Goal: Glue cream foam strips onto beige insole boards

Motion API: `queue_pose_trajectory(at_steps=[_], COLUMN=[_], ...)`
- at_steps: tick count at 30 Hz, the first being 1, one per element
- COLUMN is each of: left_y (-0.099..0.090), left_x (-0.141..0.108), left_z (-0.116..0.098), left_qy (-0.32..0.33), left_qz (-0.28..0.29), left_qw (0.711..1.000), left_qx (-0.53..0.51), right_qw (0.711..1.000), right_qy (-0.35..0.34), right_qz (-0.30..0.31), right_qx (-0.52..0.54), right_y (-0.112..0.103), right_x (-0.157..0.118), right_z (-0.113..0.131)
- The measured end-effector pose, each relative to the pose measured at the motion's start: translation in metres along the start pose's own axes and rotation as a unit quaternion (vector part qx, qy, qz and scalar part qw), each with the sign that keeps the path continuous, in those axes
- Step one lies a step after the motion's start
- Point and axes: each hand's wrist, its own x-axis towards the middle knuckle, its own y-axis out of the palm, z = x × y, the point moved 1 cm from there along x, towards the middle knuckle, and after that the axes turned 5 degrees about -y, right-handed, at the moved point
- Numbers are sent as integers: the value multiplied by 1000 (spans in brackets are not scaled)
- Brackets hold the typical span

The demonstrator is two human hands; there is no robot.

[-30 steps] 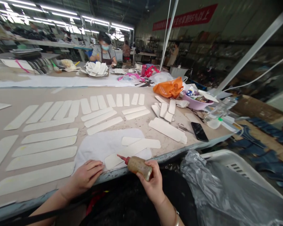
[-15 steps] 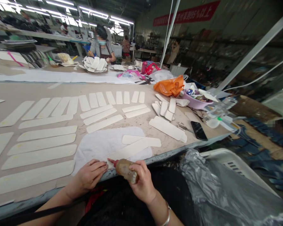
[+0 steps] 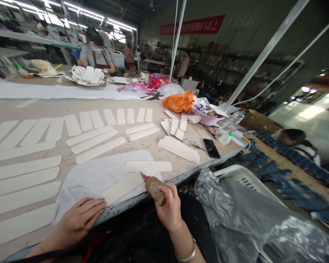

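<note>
Gripping the glue bottle [image 3: 155, 189], the right hand [image 3: 168, 210] aimed its red nozzle toward 10 o'clock; the left hand [image 3: 78, 222] lay open, pinning the white strip [image 3: 123, 188] on the table [image 3: 153, 144].

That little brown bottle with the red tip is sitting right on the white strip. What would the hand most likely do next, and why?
Probably draw the squeeze bottle along the white strip toward the left hand. The right hand has the red nozzle at the strip's far end, the left hand pins the near end flat on the white cloth, and the strip's length looks bare.
</note>
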Motion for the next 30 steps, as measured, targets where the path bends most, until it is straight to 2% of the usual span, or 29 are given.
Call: queue_pose_trajectory(at_steps=[8, 12, 15, 20, 25, 30], left_y=[-1, -4, -7, -8, -9, -10], left_x=[-3, 1, 4, 4, 4, 5], left_z=[-1, -4, -8, -11, -13, -14], left_qy=[-14, -32, -38, -25, -25, -41], left_qz=[18, 41, 39, 41, 53, 64], left_qw=[1000, 999, 999, 999, 998, 997], left_qx=[-6, -3, -9, -10, -3, -17], right_qw=[995, 997, 997, 984, 975, 972], right_qy=[38, 20, -11, -33, -48, -51], right_qz=[-50, -66, -30, 78, 127, 145], right_qx=[-74, -19, 72, 160, 174, 177], right_y=[-9, -10, -3, 15, 30, 27], right_x=[9, 9, 6, -1, -4, -5], right_z=[-14, -11, 3, 31, 41, 44])
